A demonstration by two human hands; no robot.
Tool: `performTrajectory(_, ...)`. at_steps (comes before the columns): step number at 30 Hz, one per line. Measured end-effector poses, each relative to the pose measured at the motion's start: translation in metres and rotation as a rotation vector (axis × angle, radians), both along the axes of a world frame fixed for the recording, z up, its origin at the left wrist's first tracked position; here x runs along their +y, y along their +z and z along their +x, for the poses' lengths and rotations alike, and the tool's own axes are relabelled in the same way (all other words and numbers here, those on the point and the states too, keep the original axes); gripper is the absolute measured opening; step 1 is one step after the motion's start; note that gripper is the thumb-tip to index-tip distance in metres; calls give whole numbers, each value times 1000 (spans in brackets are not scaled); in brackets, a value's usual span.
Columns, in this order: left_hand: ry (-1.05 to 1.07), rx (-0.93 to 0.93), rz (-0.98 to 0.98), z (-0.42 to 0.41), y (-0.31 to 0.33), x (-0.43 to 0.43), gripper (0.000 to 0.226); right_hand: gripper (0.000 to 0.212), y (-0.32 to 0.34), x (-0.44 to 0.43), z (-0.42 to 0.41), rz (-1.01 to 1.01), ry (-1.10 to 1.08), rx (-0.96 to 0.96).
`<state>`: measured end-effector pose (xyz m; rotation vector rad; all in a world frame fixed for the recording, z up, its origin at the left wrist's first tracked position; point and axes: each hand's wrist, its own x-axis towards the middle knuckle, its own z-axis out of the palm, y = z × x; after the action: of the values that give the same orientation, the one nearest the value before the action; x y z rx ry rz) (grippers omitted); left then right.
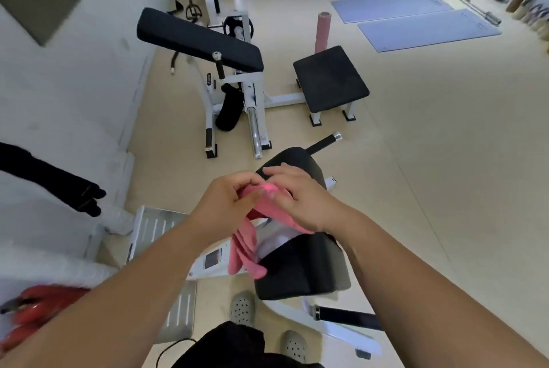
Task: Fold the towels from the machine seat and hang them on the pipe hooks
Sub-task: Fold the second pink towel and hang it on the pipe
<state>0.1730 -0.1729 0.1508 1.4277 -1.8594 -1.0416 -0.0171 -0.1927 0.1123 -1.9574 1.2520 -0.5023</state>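
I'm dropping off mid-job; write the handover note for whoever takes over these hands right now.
The left hand grips the pink towel; the right hand pinches its top. The towel hangs bunched over the black machine seat, and the fold is not finished. A white item lies on the seat, possibly another towel. The pipe hooks are not in view. To do: finish folding, then hang it.

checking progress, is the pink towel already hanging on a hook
No, the left hand and right hand both grip the pink towel above the machine seat.
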Motion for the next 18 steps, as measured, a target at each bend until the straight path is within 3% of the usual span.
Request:
performTrajectory(2, 12, -11, -38, 24, 16, 10, 18, 13, 19, 4, 15, -26, 63, -76)
performTrajectory(5, 37, -54, 30, 67, 29, 25, 11, 29, 39, 12, 46, -3, 122, -156)
performTrajectory(8, 90, -50, 108, 106, 38, 43, 6, 39, 52, 19, 80, -11, 239, -118)
performTrajectory(13, 296, -44, 144, 177, 32, 80, 15, 15, 65, 30, 143, 31, 369, -49)
performTrajectory(16, 345, -31, 135, 219, 25, 108, 17, 40, 63, 39, 190, 27, 452, 2)
performTrajectory(18, 389, -44, 103, 248, 19, 125, 15, 41, 59, 49, 227, 93, 436, -12)
